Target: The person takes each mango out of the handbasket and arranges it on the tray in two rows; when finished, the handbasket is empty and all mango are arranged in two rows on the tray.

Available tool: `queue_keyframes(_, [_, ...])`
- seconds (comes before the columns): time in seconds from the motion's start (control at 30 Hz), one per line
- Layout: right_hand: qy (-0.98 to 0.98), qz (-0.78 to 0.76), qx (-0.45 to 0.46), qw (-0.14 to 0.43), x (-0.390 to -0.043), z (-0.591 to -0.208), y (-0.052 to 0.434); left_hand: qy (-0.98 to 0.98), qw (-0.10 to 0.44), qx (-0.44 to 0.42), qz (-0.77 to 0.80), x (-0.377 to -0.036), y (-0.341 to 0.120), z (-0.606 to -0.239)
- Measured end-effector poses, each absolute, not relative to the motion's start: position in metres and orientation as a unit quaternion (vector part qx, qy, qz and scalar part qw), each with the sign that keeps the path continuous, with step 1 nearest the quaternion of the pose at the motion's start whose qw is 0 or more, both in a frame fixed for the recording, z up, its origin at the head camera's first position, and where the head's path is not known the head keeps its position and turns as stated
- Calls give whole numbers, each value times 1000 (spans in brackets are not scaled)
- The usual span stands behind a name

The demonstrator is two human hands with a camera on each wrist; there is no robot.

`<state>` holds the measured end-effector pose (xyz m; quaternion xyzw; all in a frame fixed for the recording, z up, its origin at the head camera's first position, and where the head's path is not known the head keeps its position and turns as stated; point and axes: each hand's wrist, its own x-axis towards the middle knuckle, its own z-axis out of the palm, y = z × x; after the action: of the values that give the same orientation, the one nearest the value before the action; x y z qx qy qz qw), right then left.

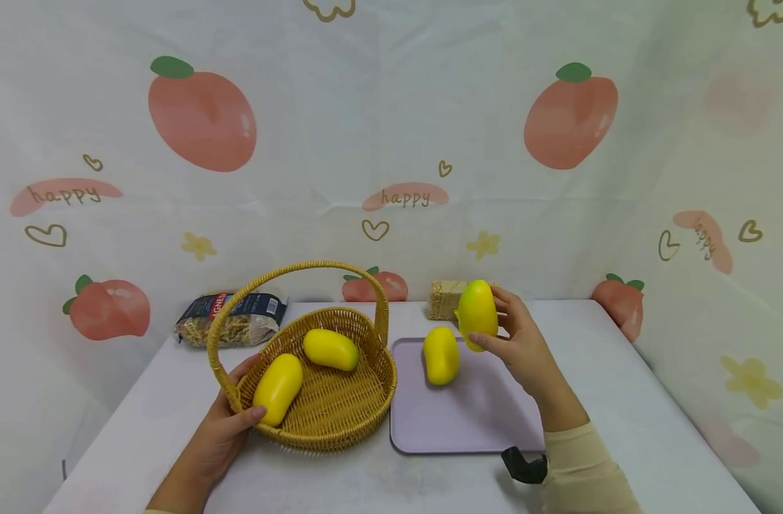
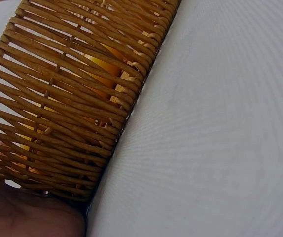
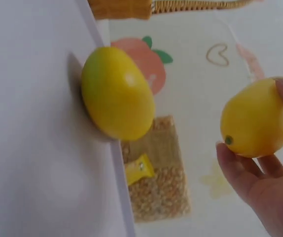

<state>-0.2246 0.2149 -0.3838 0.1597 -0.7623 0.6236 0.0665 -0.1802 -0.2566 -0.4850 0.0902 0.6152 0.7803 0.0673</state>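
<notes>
My left hand [image 1: 214, 432] grips the near left side of a wicker basket [image 1: 330, 439], its thumb over the rim. Two yellow mangoes lie inside, one mango [image 1: 278, 389] close to that thumb and another mango [image 1: 330, 350] with a greenish end farther back. In the left wrist view, the woven wall [image 2: 57, 98] fills the left side. Raised over the far part of a lilac tray [image 1: 468, 444], my right hand [image 1: 522, 346] holds a yellow-green mango [image 1: 477, 310] between thumb and fingers. Another mango [image 1: 441, 355] rests on the tray, left of that hand.
Behind the basket lies a dark-labelled bag of dry food [image 1: 237, 321]. A block-shaped pack of grains [image 1: 444, 300] stands behind the tray, with a small yellow packet [image 3: 139, 170] by it. Near the right sleeve is a black object [image 1: 524, 467]. The basket handle [image 1: 301, 267] arches high.
</notes>
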Motion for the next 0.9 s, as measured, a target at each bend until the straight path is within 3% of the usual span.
queue_keyframes(0.47, [-815,577,41,43,-243,-413,238,619,66,101,776,-180,-257,-485])
queue_keyframes(0.9, [-865,500,-17,-44,-257,-441,248,622,64,97,774,-180,-256,-487])
